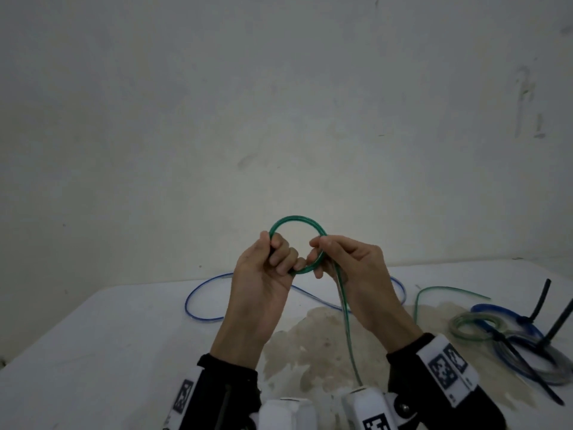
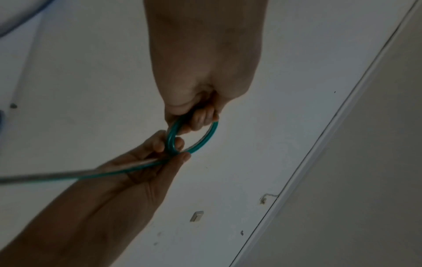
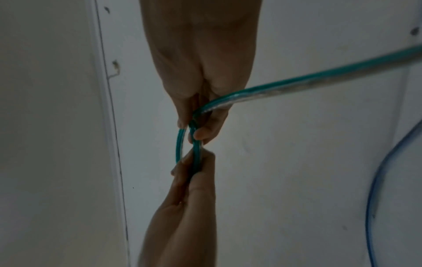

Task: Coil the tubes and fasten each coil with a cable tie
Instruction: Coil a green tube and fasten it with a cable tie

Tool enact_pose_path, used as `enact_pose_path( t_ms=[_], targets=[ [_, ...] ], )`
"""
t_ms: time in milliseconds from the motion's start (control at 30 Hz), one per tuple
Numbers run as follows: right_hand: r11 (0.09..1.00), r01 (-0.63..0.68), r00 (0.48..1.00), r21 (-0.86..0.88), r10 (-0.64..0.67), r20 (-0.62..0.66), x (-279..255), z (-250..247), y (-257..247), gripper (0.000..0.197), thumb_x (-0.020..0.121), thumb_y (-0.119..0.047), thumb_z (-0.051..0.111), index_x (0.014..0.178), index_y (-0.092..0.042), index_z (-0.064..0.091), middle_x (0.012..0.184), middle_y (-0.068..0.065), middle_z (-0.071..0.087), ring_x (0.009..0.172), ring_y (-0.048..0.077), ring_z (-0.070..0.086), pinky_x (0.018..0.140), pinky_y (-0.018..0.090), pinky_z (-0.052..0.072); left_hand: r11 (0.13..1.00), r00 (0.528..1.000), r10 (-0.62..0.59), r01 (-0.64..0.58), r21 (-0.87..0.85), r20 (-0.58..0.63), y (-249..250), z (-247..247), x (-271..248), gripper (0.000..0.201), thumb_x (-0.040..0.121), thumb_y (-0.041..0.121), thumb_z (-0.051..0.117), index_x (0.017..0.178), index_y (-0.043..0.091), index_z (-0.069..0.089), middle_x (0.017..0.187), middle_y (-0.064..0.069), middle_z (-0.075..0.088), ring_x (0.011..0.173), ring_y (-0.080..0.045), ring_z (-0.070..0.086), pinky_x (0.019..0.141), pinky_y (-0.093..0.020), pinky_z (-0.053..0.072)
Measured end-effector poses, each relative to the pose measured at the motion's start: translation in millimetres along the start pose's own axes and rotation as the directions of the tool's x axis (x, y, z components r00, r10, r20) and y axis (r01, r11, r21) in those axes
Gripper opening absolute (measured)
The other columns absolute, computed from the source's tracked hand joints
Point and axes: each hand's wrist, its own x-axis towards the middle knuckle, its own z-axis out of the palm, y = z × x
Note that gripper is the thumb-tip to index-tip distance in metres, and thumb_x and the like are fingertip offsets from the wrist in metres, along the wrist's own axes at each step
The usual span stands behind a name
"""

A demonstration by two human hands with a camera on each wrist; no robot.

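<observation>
I hold a small coil of green tube (image 1: 296,219) up in front of the wall, above the table. My left hand (image 1: 277,254) grips the coil's left and lower side, fingers curled through it. My right hand (image 1: 321,246) pinches the right side where the turns cross. The green tube's tail (image 1: 346,324) hangs down past my right palm toward the table. In the left wrist view the left hand (image 2: 200,120) holds the coil (image 2: 206,136) from above. The right wrist view has my right hand (image 3: 200,133) pinching the coil (image 3: 178,144), with the tail (image 3: 319,76) running off right.
A loose blue tube (image 1: 198,294) lies in a curve on the white table (image 1: 108,352) behind my hands. Finished coils (image 1: 474,327), green, blue and grey, lie at the right with black cable ties (image 1: 527,380) on them. A brownish stain marks the table's middle.
</observation>
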Motion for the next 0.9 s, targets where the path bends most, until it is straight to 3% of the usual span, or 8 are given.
enact_pose_path(
  t_ms=[133, 233, 367, 433, 533, 700, 833, 900],
  targets=[
    [0.975, 0.058, 0.997, -0.212, -0.044, 0.068, 5, -14, -11, 0.014, 0.083, -0.002, 0.060, 0.075, 0.005, 0.068, 0.058, 0.009, 0.065, 0.046, 0.019, 0.053, 0.049, 0.020, 0.046, 0.975, 0.992, -0.110, 0.097, 0.198, 0.058, 10, -1, -3, 0.034, 0.096, 0.018, 0.033, 0.071, 0.004, 0.051, 0.055, -0.004, 0.042, 0.049, -0.016, 0.043, 0.061, -0.030, 0.044],
    [0.949, 0.066, 0.987, -0.309, -0.017, 0.158, 6, -19, -15, 0.013, 0.084, 0.002, 0.059, 0.075, 0.004, 0.069, 0.056, 0.009, 0.065, 0.044, 0.016, 0.054, 0.049, 0.020, 0.047, 0.886, 0.990, -0.137, 0.106, 0.452, 0.037, 16, -4, -1, 0.044, 0.099, 0.028, 0.030, 0.079, 0.000, 0.058, 0.054, -0.005, 0.048, 0.047, -0.017, 0.046, 0.055, -0.028, 0.049],
    [0.911, 0.079, 0.973, -0.406, 0.018, 0.229, 5, -17, -19, 0.017, 0.085, 0.002, 0.059, 0.074, 0.012, 0.068, 0.057, 0.012, 0.064, 0.043, 0.011, 0.053, 0.049, 0.019, 0.047, 0.782, 0.985, -0.167, 0.102, 0.614, 0.049, 13, 0, -6, 0.038, 0.099, 0.027, 0.036, 0.075, 0.004, 0.054, 0.051, 0.001, 0.035, 0.046, -0.012, 0.034, 0.051, -0.023, 0.045],
    [0.927, 0.047, 0.977, -0.372, 0.036, 0.212, 4, -17, -20, 0.016, 0.084, 0.000, 0.059, 0.078, 0.012, 0.068, 0.057, 0.010, 0.065, 0.044, 0.012, 0.055, 0.049, 0.019, 0.047, 0.797, 0.988, -0.150, 0.101, 0.595, 0.032, 11, 2, -7, 0.038, 0.099, 0.028, 0.036, 0.069, 0.007, 0.047, 0.051, 0.003, 0.022, 0.045, -0.012, 0.022, 0.045, -0.021, 0.035],
    [0.970, -0.042, 0.978, -0.241, 0.090, 0.190, 3, -15, -20, 0.022, 0.082, -0.010, 0.059, 0.087, 0.008, 0.069, 0.062, 0.014, 0.066, 0.053, 0.016, 0.058, 0.050, 0.020, 0.046, 0.854, 0.995, -0.088, 0.047, 0.518, 0.056, 9, 4, -6, 0.040, 0.099, 0.028, 0.035, 0.063, 0.010, 0.040, 0.054, 0.003, 0.017, 0.044, -0.010, 0.017, 0.042, -0.020, 0.025],
    [0.979, -0.154, 0.964, -0.133, 0.178, 0.197, 0, -7, -17, 0.030, 0.084, -0.020, 0.052, 0.094, 0.003, 0.067, 0.072, 0.014, 0.069, 0.063, 0.017, 0.063, 0.054, 0.022, 0.047, 0.946, 0.997, 0.077, -0.071, 0.318, -0.007, 6, 8, -5, 0.038, 0.099, 0.024, 0.033, 0.063, 0.012, 0.036, 0.050, 0.006, 0.022, 0.040, -0.007, 0.019, 0.039, -0.018, 0.024],
    [0.980, -0.178, 0.957, -0.095, 0.194, 0.214, -2, 0, -14, 0.023, 0.083, -0.017, 0.055, 0.091, 0.001, 0.066, 0.078, 0.013, 0.070, 0.074, 0.020, 0.066, 0.055, 0.024, 0.049, 0.950, 0.981, 0.180, -0.154, 0.273, -0.072, 6, 7, -3, 0.038, 0.100, 0.025, 0.031, 0.065, 0.012, 0.036, 0.050, 0.006, 0.021, 0.040, -0.007, 0.020, 0.040, -0.018, 0.027],
    [0.986, -0.129, 0.974, -0.104, 0.146, 0.173, -1, 1, -12, 0.016, 0.087, -0.007, 0.054, 0.089, 0.003, 0.066, 0.075, 0.014, 0.069, 0.070, 0.020, 0.064, 0.053, 0.025, 0.049, 0.957, 0.983, 0.167, -0.144, 0.252, -0.072, 4, 6, -3, 0.038, 0.100, 0.025, 0.031, 0.065, 0.011, 0.036, 0.051, 0.005, 0.023, 0.043, -0.009, 0.023, 0.044, -0.020, 0.031]
  ],
)
